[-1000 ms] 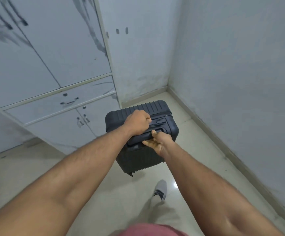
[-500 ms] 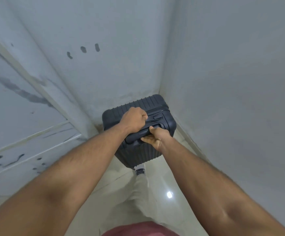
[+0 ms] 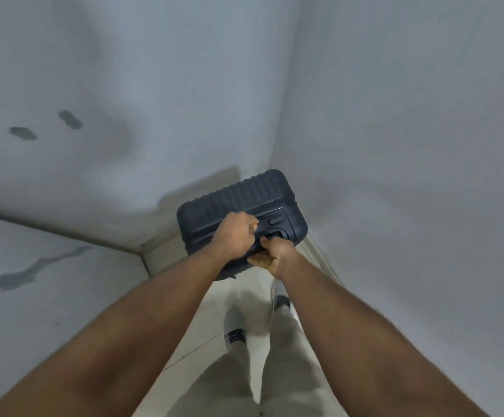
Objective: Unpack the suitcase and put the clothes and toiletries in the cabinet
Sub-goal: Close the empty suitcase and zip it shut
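Observation:
A dark ribbed hard-shell suitcase (image 3: 238,200) is closed and stands upright in the corner of the room, seen from above. My left hand (image 3: 235,236) grips its top handle from above, fingers curled round it. My right hand (image 3: 270,254) holds the same handle from the near side, thumb on top and fingers underneath. The suitcase's lower part is hidden behind my hands and forearms. The white cabinet (image 3: 33,296) with grey smears fills the left side; its doors look closed.
White walls close in ahead (image 3: 142,100) and on the right (image 3: 410,176). A narrow strip of pale tiled floor (image 3: 184,341) runs between cabinet and right wall. My legs in light trousers and my shoes (image 3: 234,332) stand just behind the suitcase.
The view has swung toward the corner and come closer to the wall. The suitcase sits deeper in the corner; both hands keep their grip on its handle.

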Tool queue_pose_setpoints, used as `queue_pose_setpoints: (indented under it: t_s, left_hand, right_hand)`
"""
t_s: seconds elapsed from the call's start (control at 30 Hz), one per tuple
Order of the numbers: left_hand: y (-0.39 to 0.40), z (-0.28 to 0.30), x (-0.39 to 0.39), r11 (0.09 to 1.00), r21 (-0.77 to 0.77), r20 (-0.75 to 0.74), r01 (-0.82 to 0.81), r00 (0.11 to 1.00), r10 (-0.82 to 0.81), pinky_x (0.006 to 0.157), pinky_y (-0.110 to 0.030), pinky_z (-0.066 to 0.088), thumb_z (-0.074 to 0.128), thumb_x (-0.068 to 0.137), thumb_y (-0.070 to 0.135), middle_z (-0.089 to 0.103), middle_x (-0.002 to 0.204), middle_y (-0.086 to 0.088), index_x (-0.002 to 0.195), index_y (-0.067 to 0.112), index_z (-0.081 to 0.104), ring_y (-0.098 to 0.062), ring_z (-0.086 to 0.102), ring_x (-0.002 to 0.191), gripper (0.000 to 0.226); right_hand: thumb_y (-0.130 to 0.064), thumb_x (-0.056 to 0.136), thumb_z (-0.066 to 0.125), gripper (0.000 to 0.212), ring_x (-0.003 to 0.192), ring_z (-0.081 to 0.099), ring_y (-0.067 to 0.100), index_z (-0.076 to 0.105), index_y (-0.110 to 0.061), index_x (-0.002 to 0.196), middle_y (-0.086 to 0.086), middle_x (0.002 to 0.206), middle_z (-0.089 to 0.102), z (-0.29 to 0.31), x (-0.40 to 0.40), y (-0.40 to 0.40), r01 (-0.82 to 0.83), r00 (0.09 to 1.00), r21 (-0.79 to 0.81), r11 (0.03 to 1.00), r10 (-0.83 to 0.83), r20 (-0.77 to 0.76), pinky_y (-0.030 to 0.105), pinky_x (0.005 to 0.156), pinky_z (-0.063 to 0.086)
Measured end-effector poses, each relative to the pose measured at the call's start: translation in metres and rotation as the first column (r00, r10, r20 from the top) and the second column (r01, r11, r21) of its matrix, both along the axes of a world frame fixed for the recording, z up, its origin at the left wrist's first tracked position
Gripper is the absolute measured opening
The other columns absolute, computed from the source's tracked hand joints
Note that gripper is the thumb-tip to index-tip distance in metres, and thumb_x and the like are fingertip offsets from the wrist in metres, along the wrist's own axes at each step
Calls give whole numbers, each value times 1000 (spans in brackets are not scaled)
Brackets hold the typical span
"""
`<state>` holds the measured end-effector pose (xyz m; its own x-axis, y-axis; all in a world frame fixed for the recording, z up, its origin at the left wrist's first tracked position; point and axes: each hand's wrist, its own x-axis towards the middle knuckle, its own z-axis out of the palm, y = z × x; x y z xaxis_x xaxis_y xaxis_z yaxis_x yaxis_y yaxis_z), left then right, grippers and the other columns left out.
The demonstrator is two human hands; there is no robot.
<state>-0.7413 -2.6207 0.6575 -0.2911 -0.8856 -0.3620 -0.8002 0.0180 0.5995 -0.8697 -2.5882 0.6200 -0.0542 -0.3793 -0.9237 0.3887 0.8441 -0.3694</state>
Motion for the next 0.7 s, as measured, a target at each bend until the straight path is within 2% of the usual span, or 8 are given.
queue_pose_setpoints:
  t_s: [0.07,0.17,0.27,0.37,0.47,0.53,0.63,0.7]
  left_hand:
    - [-35,-27,-10,1000,20,31,10,999,-11,61,-48,50,50,85,-2,58,65,-12,60,10,48,-30,55,62,28]
    - [-83,-69,-20,997,51,33,-60,998,58,71,-46,57,53,90,-1,69,79,-12,81,3,70,-28,63,72,19]
    - [-120,-109,-32,991,102,31,-91,996,89,84,-44,58,51,94,1,73,95,-13,102,0,74,-27,67,85,24]
    - [-149,-140,-46,982,150,17,-113,994,112,93,-39,56,49,97,2,73,105,-13,116,2,73,-27,68,96,30]
    - [-171,-167,-57,985,148,3,-93,996,94,93,-40,54,52,97,2,72,104,-18,114,-5,72,-31,67,96,27]
    - [-181,-182,-61,989,123,-9,-84,996,85,89,-41,54,54,95,4,71,100,-21,108,-8,72,-31,66,91,25]
    - [-193,-205,-63,989,127,11,-73,997,72,77,-32,49,55,93,1,69,95,-18,100,-5,71,-26,62,82,18]
    - [-199,-219,-64,991,128,42,-43,998,37,74,-30,47,54,92,0,67,96,-14,100,1,69,-27,63,85,17]
  right_hand:
    - [-6,106,54,27,112,67,45,60,2,131,25,125,66,-23,-11,-39,-46,999,24,999,46,1,51,72,59]
    - [-7,106,54,28,99,68,42,58,0,132,24,126,65,-61,-22,-93,-127,992,45,991,127,10,51,70,58]
    - [-7,107,50,28,110,66,45,56,2,133,25,129,64,-97,-33,-136,-184,983,100,978,184,4,54,84,56]
    - [-5,108,47,22,114,62,44,54,1,127,21,124,60,-123,-44,-171,-222,975,145,964,223,6,53,86,51]
    - [-2,108,47,28,109,56,38,53,-2,135,19,128,57,-152,-51,-201,-225,974,152,962,225,16,58,95,52]
    - [0,107,48,33,113,55,37,53,-3,139,18,136,58,-170,-53,-215,-218,976,152,964,219,11,62,102,51]
    - [3,105,50,35,129,54,41,54,-4,139,18,134,58,-200,-53,-228,-138,990,146,980,140,-5,62,102,52]
    - [3,104,51,37,121,59,38,55,-3,140,18,137,61,-221,-53,-232,-89,996,120,989,91,-9,61,99,54]
